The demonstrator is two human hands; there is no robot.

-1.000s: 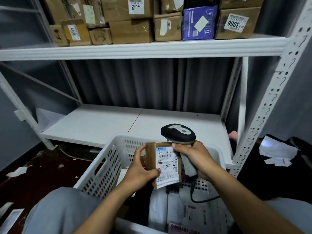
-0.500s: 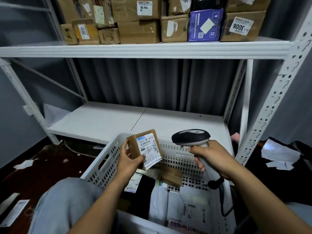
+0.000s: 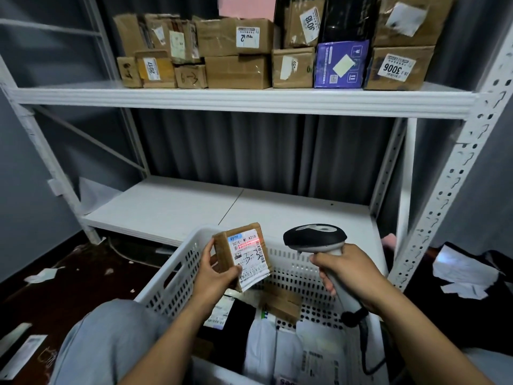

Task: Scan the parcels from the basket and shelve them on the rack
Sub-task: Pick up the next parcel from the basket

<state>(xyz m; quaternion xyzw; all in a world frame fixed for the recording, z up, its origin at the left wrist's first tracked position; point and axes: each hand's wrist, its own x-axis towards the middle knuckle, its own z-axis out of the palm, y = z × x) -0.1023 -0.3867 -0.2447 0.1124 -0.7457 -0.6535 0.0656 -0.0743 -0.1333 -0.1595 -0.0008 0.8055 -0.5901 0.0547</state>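
Note:
My left hand (image 3: pixel 215 273) grips a small brown cardboard parcel (image 3: pixel 225 252) above the white perforated basket (image 3: pixel 177 276). Its white label, hand-marked "3-3", faces the scanner, and a red scan line glows near the label's top. My right hand (image 3: pixel 349 276) holds the black and grey barcode scanner (image 3: pixel 315 238) by its handle, head aimed left at the label. Its black cable drops into the basket. Inside the basket lie a brown box (image 3: pixel 280 302) and several white and black mail bags.
The white metal rack (image 3: pixel 244 100) stands ahead. Its lower shelf (image 3: pixel 172 207) is bare; the upper shelf carries several labelled cardboard boxes (image 3: pixel 236 70) and a purple box (image 3: pixel 341 63). Paper scraps litter the dark floor at left. My knee (image 3: pixel 111 337) is beside the basket.
The parcel moved left, away from the scanner, and rose clear of the basket. The scanner swung right, and a red scan line now falls on the label.

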